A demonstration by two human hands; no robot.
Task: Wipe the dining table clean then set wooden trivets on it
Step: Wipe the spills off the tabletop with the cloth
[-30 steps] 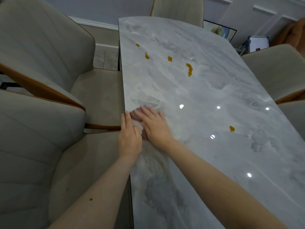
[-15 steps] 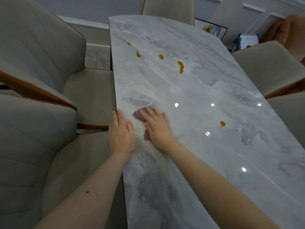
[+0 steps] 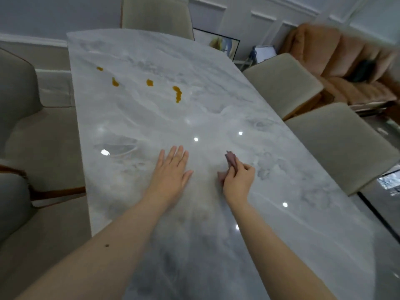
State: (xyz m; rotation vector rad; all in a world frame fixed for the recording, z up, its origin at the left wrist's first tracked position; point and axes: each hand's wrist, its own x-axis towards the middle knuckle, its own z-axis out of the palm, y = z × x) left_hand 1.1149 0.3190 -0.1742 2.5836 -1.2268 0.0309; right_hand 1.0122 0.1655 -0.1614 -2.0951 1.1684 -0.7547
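Marble-grey dining table [image 3: 216, 118] bears orange stains [image 3: 177, 94] as the flat, empty left hand [image 3: 171, 169] rests beside the right hand [image 3: 238, 180] pinching a mauve cloth [image 3: 230, 159].

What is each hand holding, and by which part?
The right hand pinches a small pinkish cloth by its near end; the left hand holds nothing.

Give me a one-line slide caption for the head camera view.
Right hand grips a cloth on the marble table, left hand flat beside it, orange spills still ahead.
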